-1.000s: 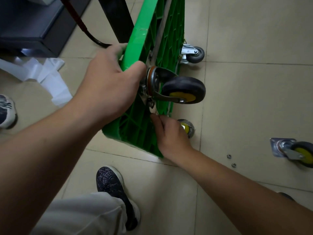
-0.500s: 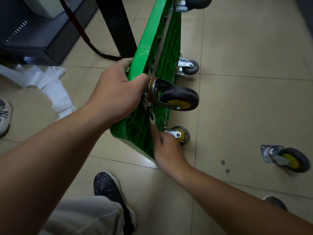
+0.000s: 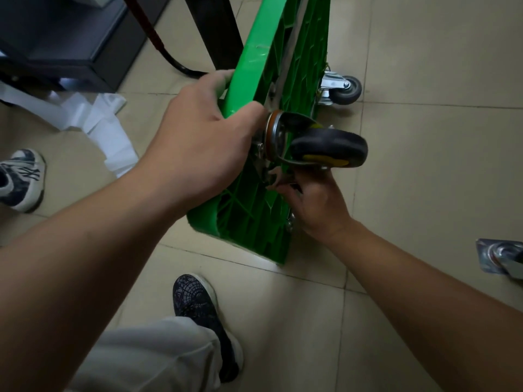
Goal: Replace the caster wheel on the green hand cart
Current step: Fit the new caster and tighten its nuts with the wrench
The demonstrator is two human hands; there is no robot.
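The right hand (image 3: 317,199) has its fingers curled round the shank of a small silver open-ended spanner (image 3: 275,176). The spanner's forked head lies at the hand's 10 o'clock, against the ribbed underside of the green plastic hand cart (image 3: 249,219). Just above the hand, at 12 o'clock, is the black rubber caster wheel with a yellow hub (image 3: 329,148), held in a silver fork and round swivel plate on the cart's underside.

At 9 o'clock from the wheel, the left hand (image 3: 203,142) grips the cart's upper edge, fingers wrapped over the far face and thumb lying beside the swivel plate. The cart stands on its side on the beige tiled floor (image 3: 424,179).

A small grey caster (image 3: 343,89) is fixed to the cart at 1 o'clock from the black wheel. Well apart, at 4 o'clock from the right hand, a loose caster with a square metal plate (image 3: 503,260) lies on the floor, cut off by the frame edge.

At 6 o'clock from the cart is a black mesh shoe (image 3: 198,306). White paper strips (image 3: 93,123) lie at 9 o'clock from the left hand, with a dark-and-white trainer (image 3: 19,179) beyond them. A black post (image 3: 215,29) and a red-and-black cable (image 3: 158,41) are at 12 o'clock from the left hand.
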